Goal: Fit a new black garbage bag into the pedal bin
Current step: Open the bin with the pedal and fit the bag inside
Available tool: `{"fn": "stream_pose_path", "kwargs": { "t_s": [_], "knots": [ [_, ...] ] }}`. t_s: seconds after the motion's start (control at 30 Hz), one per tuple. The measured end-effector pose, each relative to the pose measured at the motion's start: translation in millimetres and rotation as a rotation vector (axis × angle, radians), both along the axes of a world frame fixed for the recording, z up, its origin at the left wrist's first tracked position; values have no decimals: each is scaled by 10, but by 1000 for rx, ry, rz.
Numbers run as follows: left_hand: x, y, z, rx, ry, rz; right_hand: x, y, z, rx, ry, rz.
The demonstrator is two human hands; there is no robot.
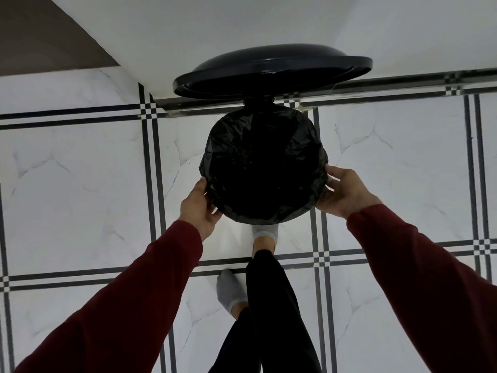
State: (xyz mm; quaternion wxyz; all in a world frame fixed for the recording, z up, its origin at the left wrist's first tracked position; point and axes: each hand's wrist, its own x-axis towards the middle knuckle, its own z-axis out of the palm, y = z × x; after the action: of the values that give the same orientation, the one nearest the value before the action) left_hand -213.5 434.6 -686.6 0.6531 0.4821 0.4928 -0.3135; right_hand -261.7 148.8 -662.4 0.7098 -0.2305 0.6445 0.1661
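Observation:
I look straight down on a round pedal bin whose mouth is covered by a crinkled black garbage bag point(265, 162) folded over the rim. The bin's black lid point(271, 67) stands raised at the far side. My left hand point(200, 207) grips the bag's edge at the rim's near left. At the near right of the rim, my right hand point(343, 191) holds the bag's edge in the same way. A foot in a grey sock point(265, 234) is at the bin's front base, where the pedal itself is hidden.
The bin stands on a white marble-look tiled floor point(80, 189) with black stripe borders, against a white wall point(215, 28). My other socked foot point(231, 292) is planted further back on the floor.

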Motion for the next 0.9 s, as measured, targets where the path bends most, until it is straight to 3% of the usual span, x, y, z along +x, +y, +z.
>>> {"fn": "stream_pose_path", "kwargs": {
  "t_s": [0.13,0.4,0.63,0.8,0.9],
  "knots": [
    [44,-40,33,10,68,-19,67,-66,44,7,70,83],
    [48,-22,16,82,29,-41,79,-136,76,-24,71,146],
    [12,-37,-43,-46,87,156,85,-48,114,-6,31,72],
    [28,-96,-11,-53,71,62,114,-34,95,-32,148,130],
    [31,-131,22,-106,70,124,123,35,79,-25,106,33]
  ]
}}
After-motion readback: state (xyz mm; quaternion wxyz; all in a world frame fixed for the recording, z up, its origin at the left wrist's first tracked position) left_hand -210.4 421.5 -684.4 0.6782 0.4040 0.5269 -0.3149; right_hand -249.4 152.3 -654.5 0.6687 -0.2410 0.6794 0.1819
